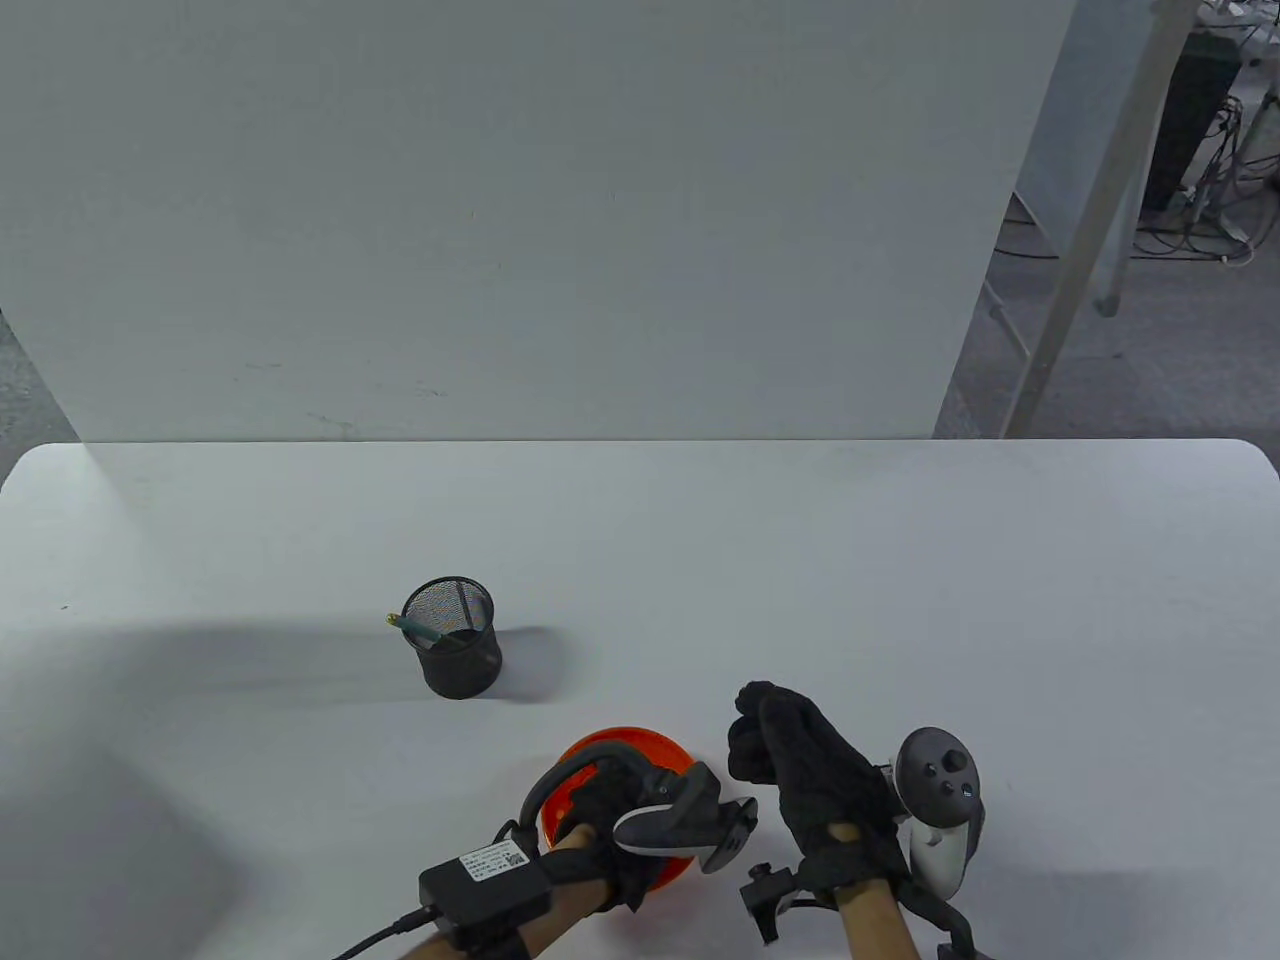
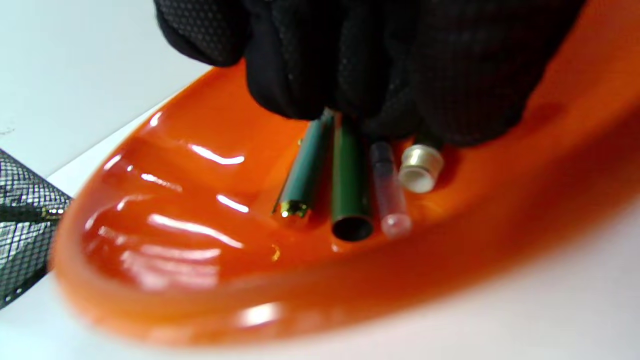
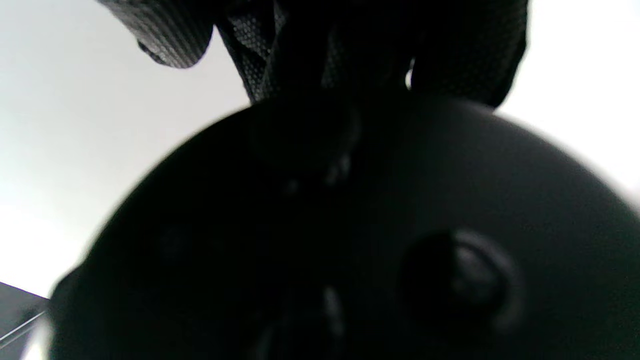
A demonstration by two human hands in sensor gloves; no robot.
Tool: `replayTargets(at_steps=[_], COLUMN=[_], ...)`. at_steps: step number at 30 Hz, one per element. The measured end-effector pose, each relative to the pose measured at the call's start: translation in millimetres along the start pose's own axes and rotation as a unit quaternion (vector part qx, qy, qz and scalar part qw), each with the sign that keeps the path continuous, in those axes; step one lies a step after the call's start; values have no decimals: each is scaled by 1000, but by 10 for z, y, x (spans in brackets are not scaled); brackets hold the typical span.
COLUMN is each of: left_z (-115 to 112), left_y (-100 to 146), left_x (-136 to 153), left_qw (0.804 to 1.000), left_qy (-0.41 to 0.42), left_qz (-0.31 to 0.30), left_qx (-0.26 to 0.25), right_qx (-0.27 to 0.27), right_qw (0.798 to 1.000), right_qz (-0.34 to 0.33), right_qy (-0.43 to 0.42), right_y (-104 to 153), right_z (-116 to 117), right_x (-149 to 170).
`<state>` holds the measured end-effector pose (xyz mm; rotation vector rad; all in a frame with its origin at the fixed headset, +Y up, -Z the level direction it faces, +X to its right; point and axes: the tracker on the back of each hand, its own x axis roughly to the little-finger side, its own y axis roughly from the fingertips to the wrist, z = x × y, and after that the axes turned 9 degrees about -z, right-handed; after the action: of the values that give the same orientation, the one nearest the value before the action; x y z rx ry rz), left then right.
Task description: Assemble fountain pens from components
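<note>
An orange bowl (image 1: pixel 625 748) stands at the near table edge. In the left wrist view the bowl (image 2: pixel 165 215) holds a green cap with a gold clip (image 2: pixel 302 175), an open green barrel (image 2: pixel 350 190), a clear cartridge (image 2: pixel 390 197) and a silvery end piece (image 2: pixel 420 167), lying side by side. My left hand (image 1: pixel 600 805) reaches into the bowl; its fingers (image 2: pixel 350 65) bunch over the upper ends of the cap and barrel, and whether they grip is hidden. My right hand (image 1: pixel 790 760) is beside the bowl on the right, fingers curled in, nothing showing in it.
A black mesh pen cup (image 1: pixel 452 637) stands behind and left of the bowl with a green pen (image 1: pixel 415 628) leaning in it; its mesh shows in the left wrist view (image 2: pixel 25 220). A dark round shape blocks the right wrist view. A white panel rises behind the table.
</note>
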<state>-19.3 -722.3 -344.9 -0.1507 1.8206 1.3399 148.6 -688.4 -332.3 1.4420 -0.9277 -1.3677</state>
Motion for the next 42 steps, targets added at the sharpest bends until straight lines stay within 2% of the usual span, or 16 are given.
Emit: replayTargets(at_steps=[5,10,22,25,30,34,37,39,41,42], left_z=[3,-13,38,60,226,260,200,185,135,116], left_y=[4,6,66,141,421,711,891,1011,1168,1200], left_x=[32,94,110,204,499,795,884,944,1001,1012], left_qw=[999,998,1000,999,990,963,910,881,831,815], left_qy=[38,56,24,37,87,170,276,320,352,367], left_qz=[4,-1,-13,-13,21,58,72,84,122,129], left_qx=[16,6,-14,-33,-109,-201,-301,-339,-414,-429], right_qx=[-5,-7,-5,-7,-6,-9,-14,-23,-25,-26], right_qw=[1000,1000,1000,1000,1000,1000,1000,999,999,999], right_qz=[4,4,5,3,-2,-2,2,1,6,8], right_qy=[5,4,8,11,2,10,13,25,35,38], right_y=[-8,-8,1,-4,1,0,-1,-2,5,7], right_z=[7,18,12,11,17,18,43,56,69,72], right_x=[13,16,17,14,-1,3,13,15,35,43])
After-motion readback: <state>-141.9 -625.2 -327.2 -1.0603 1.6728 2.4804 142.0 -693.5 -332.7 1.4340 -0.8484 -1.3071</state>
